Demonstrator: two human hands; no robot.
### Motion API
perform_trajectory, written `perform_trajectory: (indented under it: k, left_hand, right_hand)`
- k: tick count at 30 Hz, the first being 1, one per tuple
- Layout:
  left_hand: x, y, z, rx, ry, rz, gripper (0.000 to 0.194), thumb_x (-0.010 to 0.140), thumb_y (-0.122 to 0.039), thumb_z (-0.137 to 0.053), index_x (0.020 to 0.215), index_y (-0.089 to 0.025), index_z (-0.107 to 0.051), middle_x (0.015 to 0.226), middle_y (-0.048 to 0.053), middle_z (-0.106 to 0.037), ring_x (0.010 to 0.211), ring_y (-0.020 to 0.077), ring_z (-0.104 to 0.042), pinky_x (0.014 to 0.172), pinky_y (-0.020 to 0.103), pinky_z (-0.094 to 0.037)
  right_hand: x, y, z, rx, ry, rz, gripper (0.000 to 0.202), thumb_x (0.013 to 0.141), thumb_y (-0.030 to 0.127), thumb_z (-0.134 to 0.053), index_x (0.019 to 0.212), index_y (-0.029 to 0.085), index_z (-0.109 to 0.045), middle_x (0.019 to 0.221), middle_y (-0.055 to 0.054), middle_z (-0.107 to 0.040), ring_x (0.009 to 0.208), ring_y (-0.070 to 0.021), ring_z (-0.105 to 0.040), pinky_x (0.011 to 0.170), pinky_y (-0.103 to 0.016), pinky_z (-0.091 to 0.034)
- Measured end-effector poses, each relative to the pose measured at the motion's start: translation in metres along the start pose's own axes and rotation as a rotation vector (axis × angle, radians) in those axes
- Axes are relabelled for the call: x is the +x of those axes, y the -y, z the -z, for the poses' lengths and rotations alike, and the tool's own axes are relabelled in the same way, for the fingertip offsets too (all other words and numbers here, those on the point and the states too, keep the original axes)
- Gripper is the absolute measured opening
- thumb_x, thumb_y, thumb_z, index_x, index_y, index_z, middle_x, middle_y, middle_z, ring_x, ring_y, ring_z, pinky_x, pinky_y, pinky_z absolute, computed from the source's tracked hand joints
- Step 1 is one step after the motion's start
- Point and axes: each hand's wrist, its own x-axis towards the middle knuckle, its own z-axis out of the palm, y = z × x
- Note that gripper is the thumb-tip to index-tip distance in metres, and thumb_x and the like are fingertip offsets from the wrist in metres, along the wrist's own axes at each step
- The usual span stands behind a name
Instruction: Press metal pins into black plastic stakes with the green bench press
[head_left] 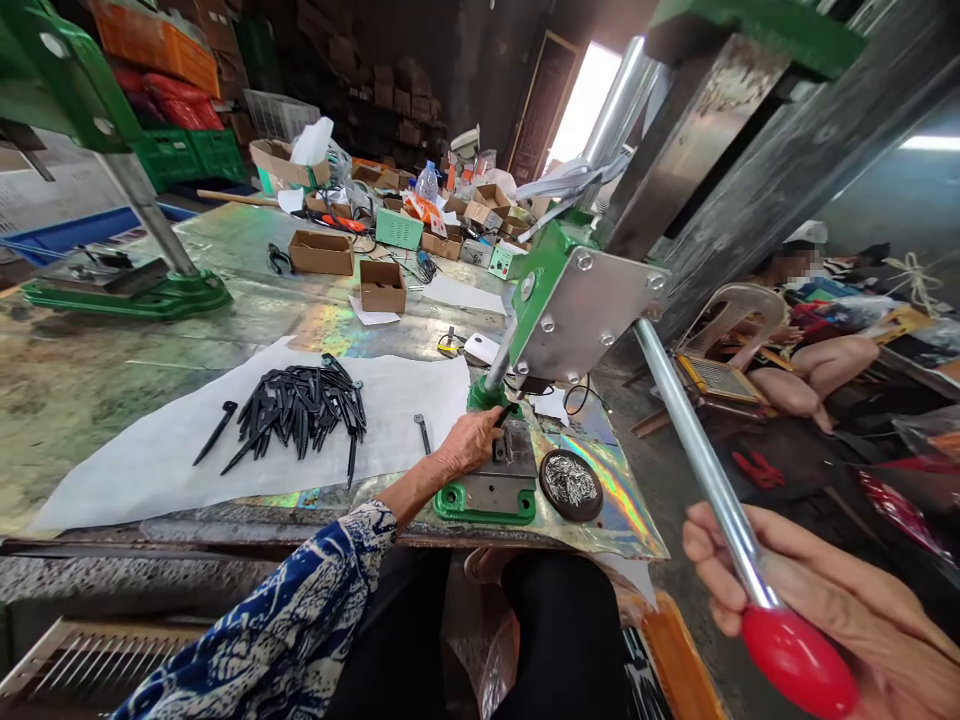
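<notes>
Left hand [471, 440] pinches black part [505, 412] on green press [491, 490] die, counter's near edge; right hand [795, 590] grips lever [694, 440]. Risk: lever pulled early, ram pinches fingers; part misaligned, jams.

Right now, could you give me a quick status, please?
Left hand holds black piece on press die. Right hand grips lever. Nothing in the way.
</notes>
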Motion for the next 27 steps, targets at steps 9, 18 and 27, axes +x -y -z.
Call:
perform_trajectory:
  k: [9,18,27]
  left_hand:
    - [0.004,0.0,0.0,-0.036,0.034,0.012,0.019,0.079,-0.015,-0.053,0.096,-0.02,-0.06,0.084,0.006,-0.066,0.077,0.022,-0.063,0.066,0.024,-0.042]
    - [0.003,0.0,-0.001,0.085,0.102,-0.019,0.028,0.083,-0.016,-0.051,0.111,-0.017,-0.056,0.095,0.012,-0.068,0.086,0.0273,-0.064,0.066,0.028,-0.044]
    - [0.001,-0.004,0.002,0.209,0.15,0.024,0.025,0.089,-0.021,-0.044,0.112,-0.019,-0.053,0.105,0.007,-0.066,0.093,0.0232,-0.064,0.069,0.026,-0.043]
  right_hand:
    - [0.004,-0.005,-0.048,-0.078,0.116,-0.085,0.031,0.067,0.044,-0.077,0.085,0.02,-0.068,0.071,-0.007,-0.062,0.052,-0.0153,-0.048,0.045,-0.028,-0.044]
    - [0.025,-0.046,-0.063,-0.196,0.081,-0.015,0.037,0.072,0.043,-0.073,0.092,0.016,-0.057,0.065,-0.001,-0.058,0.048,-0.0114,-0.047,0.043,-0.023,-0.039]
    - [0.036,-0.066,-0.077,-0.177,-0.083,0.041,0.044,0.065,0.048,-0.072,0.089,0.016,-0.054,0.054,0.002,-0.055,0.044,-0.0124,-0.046,0.039,-0.023,-0.039]
